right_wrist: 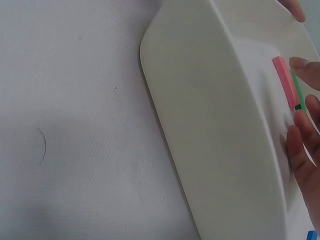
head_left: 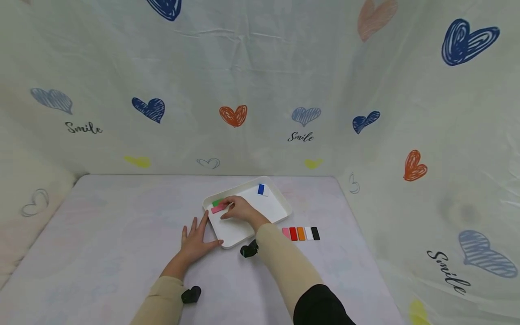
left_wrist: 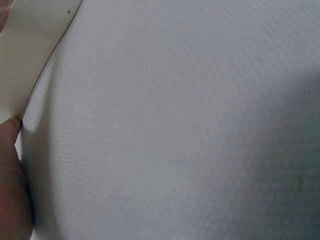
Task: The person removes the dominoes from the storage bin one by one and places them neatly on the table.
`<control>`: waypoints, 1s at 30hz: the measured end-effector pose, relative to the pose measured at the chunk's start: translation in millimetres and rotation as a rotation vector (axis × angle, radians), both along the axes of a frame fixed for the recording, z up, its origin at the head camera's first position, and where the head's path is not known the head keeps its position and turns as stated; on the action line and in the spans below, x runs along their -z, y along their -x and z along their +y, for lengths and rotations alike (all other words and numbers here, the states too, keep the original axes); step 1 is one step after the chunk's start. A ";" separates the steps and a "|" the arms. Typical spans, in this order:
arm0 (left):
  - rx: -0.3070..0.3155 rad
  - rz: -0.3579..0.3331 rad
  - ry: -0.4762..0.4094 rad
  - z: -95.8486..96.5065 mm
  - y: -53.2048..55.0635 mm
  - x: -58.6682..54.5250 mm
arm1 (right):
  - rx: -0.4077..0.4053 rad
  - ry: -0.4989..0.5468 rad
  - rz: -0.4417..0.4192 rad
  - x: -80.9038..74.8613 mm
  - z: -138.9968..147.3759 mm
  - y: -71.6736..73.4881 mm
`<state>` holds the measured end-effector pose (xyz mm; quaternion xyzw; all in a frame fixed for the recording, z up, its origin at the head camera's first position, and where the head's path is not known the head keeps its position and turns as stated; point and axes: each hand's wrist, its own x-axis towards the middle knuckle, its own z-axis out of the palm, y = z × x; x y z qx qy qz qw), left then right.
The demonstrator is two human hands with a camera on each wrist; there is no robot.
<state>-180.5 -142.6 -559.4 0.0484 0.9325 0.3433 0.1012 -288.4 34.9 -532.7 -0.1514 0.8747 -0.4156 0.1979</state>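
Note:
A white tray [head_left: 280,194] stands at an angle on the table. My left hand [head_left: 194,246] is spread at its left end, index fingertip at the rim and thumb at the near corner. Inside that end lie a pink block [head_left: 217,209] and a green block [head_left: 217,201], side by side. My right hand [head_left: 241,210] reaches over the near wall, its fingers loosely bent. In the right wrist view one fingertip [right_wrist: 298,63] is right beside the pink block [right_wrist: 285,82] and green strip [right_wrist: 298,90]; the other fingertips hover near their lower end.
Toward the tray's far right lie a blue block [head_left: 261,189] and a white piece [head_left: 266,192]. Right of the tray, a row on the table holds pink [head_left: 286,234], red [head_left: 293,234], orange [head_left: 301,234], white [head_left: 308,233] and black [head_left: 315,233] blocks. A heart-printed curtain [head_left: 268,81] hangs behind.

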 end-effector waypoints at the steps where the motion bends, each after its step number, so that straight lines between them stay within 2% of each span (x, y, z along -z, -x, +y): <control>1: 0.000 -0.001 -0.002 -0.2 -0.1 -0.1 | 0.001 -0.010 0.007 1.4 -1.2 0.8; 6: -0.002 0.005 0.004 -1.2 -0.4 1.0 | -0.005 -0.047 0.016 5.1 -7.2 3.8; 13: -0.002 0.048 -0.001 0.6 -1.3 0.5 | -0.020 -0.120 0.022 7.4 -10.1 4.0; 20: 0.002 0.004 0.002 2.7 -1.3 -0.3 | -0.009 -0.149 0.027 9.8 -9.2 3.0; 30: -0.008 0.005 0.005 1.5 -1.1 -0.6 | 0.003 -0.130 0.030 11.2 -9.8 4.2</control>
